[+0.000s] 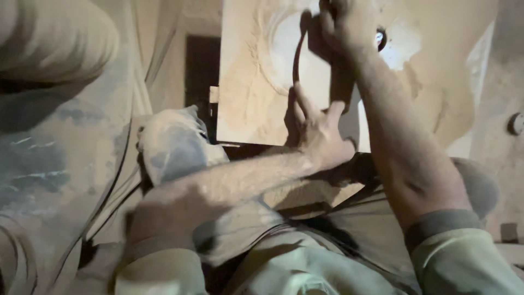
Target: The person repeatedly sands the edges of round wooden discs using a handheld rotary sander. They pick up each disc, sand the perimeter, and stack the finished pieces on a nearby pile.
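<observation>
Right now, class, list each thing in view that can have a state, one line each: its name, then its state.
Pale slab: upright, dusty, a circular groove cut into it.
Curved dark tool: pressed along the groove.
Left hand: braced against the slab.
Right hand: gripping at the tool's top.

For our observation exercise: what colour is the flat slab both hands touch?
Pale beige slab, dusty, seen best in the head view.
</observation>
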